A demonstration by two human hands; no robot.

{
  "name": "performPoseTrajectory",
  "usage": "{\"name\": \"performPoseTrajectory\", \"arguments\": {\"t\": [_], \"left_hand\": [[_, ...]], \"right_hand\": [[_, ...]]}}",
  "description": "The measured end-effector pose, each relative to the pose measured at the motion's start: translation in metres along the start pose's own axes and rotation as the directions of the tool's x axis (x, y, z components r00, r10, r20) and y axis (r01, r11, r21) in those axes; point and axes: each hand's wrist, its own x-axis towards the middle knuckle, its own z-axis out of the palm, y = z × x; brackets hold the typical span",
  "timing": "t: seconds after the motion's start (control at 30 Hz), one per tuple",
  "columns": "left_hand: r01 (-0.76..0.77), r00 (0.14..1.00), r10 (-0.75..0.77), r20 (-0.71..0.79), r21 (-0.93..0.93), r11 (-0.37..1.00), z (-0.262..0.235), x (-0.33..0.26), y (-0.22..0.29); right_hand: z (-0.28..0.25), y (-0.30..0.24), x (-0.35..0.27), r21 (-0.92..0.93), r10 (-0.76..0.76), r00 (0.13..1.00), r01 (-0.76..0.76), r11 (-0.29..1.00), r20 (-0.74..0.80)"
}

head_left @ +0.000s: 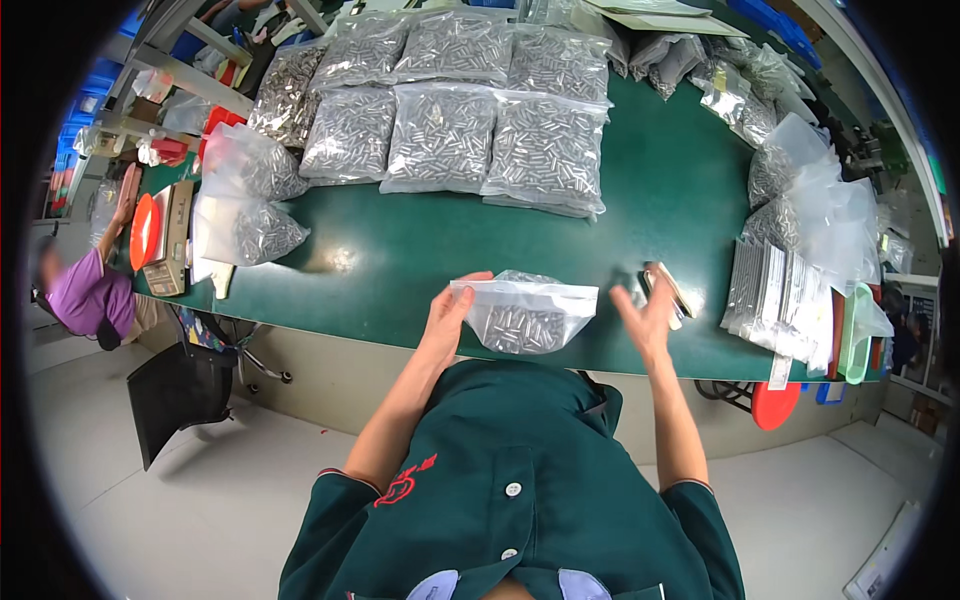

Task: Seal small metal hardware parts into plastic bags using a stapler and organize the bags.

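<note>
In front of my body is a clear plastic bag [520,328] of small silver metal pins, its pale top edge folded over. My left hand [450,315] pinches that bag by its upper left corner. To the right of the bag is my right hand [648,312], thumb and fingers spread apart. Its fingers are right beside a small stapler-like tool [680,292] on the table; whether they touch it I cannot tell.
Stacked bags of metal pins [440,135] fill the back of the green table [420,240]. Open bags [265,230] and a scale [172,240] stand left, beyond them a person in purple [90,295]. A stack of paper slips [770,300], a green tray [857,335] and more bags line the right.
</note>
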Motion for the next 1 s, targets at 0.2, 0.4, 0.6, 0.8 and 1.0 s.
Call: {"name": "performPoseTrajectory", "arguments": {"t": [0.2,0.4,0.6,0.8,1.0], "left_hand": [[-0.200,0.974,0.181,0.138,0.145,0.969,0.001,-0.005,0.000],[-0.224,0.965,0.137,0.223,0.440,0.870,-0.009,-0.059,0.007],[0.039,0.964,-0.093,-0.250,-0.213,0.976,0.017,0.055,0.003],[0.406,0.902,-0.260,-0.346,0.471,0.783,0.004,0.069,-0.004],[0.395,0.918,-0.163,-0.361,0.858,0.327,0.020,0.087,0.003]], "right_hand": [[0.023,-0.032,-0.021,0.624,-0.197,0.869,-0.152,0.766,0.454],[-0.011,-0.059,-0.059,0.413,-0.371,0.901,0.258,0.874,0.222],[0.058,-0.056,0.034,0.768,0.191,0.876,-0.481,0.423,0.444],[0.095,-0.054,0.063,0.535,0.173,0.830,-0.486,0.691,0.531],[0.091,-0.080,0.082,0.489,0.254,0.664,-0.711,0.505,0.703]]}}
